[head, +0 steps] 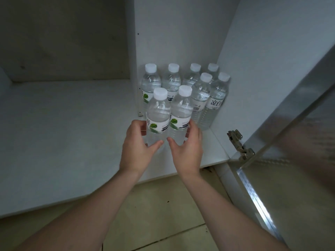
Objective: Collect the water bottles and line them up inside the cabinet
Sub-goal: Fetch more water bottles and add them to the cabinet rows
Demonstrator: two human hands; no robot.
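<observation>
Inside the white laminate cabinet [81, 124], six clear white-capped bottles [201, 91] are standing against its right wall. The left hand [137, 151] and right hand [186, 151] are each curling around one front bottle [158, 113]; best sliding both back level, upright.

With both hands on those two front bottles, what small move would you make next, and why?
Probably slide both bottles back a little. The left hand holds the front-left clear plastic water bottle, the right hand the front-right one; both stand nearer the white cabinet shelf edge than the six white-capped bottles behind.
</observation>
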